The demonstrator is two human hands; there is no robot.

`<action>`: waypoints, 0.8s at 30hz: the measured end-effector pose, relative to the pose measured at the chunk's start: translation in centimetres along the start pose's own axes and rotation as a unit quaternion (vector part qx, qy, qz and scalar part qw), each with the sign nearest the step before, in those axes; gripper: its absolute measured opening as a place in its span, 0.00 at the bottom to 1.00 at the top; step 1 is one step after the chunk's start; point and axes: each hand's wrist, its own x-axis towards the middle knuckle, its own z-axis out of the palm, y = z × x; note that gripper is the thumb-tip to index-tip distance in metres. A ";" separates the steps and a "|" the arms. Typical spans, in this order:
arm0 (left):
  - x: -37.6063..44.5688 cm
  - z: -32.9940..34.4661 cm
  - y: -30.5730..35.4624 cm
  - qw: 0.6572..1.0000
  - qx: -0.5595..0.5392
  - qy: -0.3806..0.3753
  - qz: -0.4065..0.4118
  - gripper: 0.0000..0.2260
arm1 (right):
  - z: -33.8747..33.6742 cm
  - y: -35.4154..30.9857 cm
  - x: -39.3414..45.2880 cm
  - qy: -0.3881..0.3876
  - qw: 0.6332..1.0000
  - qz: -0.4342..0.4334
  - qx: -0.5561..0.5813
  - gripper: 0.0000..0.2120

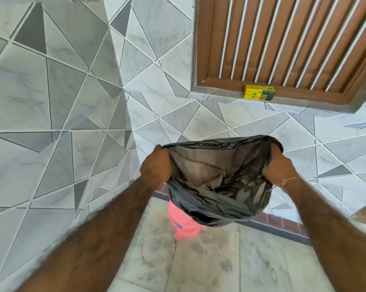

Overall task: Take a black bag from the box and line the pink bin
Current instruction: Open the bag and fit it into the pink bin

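Note:
A black plastic bag (217, 186) is held wide open between both hands, its mouth facing me. My left hand (155, 165) grips the bag's left rim and my right hand (280, 165) grips the right rim. The bag hangs down over the pink bin (181, 225), which stands on the floor below and shows only its lower side with a small blue label. The bin's rim is hidden by the bag. The yellow-green bag box (259, 95) sits on the window ledge, up and to the right.
Grey and white geometric wall tiles (72, 102) close in on the left and behind the bin. A brown wooden window frame with white bars (283, 43) is above the ledge. The marble floor (220, 260) spreads below the bin.

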 end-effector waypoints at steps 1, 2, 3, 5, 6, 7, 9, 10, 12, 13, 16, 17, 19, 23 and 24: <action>0.9 0.1 -0.5 1.000 0.002 -0.007 0.005 0.14 | 0.3 -0.5 0.5 -0.006 1.000 0.004 0.002 0.37; 1.4 0.0 -1.0 1.000 0.005 -0.010 0.016 0.14 | 0.5 -1.0 0.7 -0.014 1.000 0.006 0.014 0.37; 2.3 0.3 -2.0 1.000 0.009 -0.017 0.023 0.14 | 1.0 -1.6 1.0 -0.027 0.999 0.009 0.027 0.37; 4.2 0.3 -3.9 0.999 0.008 -0.039 0.015 0.12 | 2.4 -2.8 1.9 -0.049 0.997 -0.004 0.064 0.38; 5.1 0.3 -4.8 0.999 0.005 -0.049 0.016 0.11 | 3.2 -3.2 2.6 -0.064 0.994 -0.011 0.088 0.39; 6.0 0.4 -5.7 0.998 -0.006 -0.059 0.020 0.11 | 4.2 -3.5 3.2 -0.084 0.991 -0.020 0.106 0.40; 8.3 0.6 -7.6 0.995 -0.012 -0.090 0.028 0.11 | 6.4 -4.4 4.8 -0.128 0.984 -0.028 0.122 0.42; 9.8 0.7 -8.9 0.994 -0.014 -0.104 0.034 0.13 | 7.3 -5.4 5.4 -0.148 0.981 -0.020 0.123 0.43; 11.8 1.1 -11.1 0.990 -0.020 -0.130 0.040 0.15 | 8.7 -7.5 5.7 -0.190 0.974 0.002 0.124 0.45; 13.2 1.2 -12.4 0.988 -0.010 -0.147 0.050 0.14 | 9.7 -8.6 6.4 -0.206 0.971 0.004 0.124 0.43; 14.9 0.2 -14.4 0.984 -0.004 -0.164 0.072 0.17 | 12.1 -10.8 7.8 -0.209 0.968 0.014 0.137 0.39; 15.5 0.0 -15.0 0.984 -0.011 -0.164 0.073 0.18 | 12.9 -11.4 8.0 -0.205 0.969 0.017 0.140 0.39; 16.5 -0.1 -16.3 0.985 -0.009 -0.158 0.074 0.18 | 14.3 -12.6 8.3 -0.198 0.966 0.026 0.161 0.40; 17.4 0.2 -17.8 0.981 0.002 -0.173 0.088 0.20 | 16.7 -13.8 8.7 -0.184 0.973 0.026 0.139 0.42; 17.6 0.2 -18.0 0.980 0.005 -0.176 0.089 0.20 | 17.2 -13.6 8.9 -0.185 0.973 0.027 0.133 0.42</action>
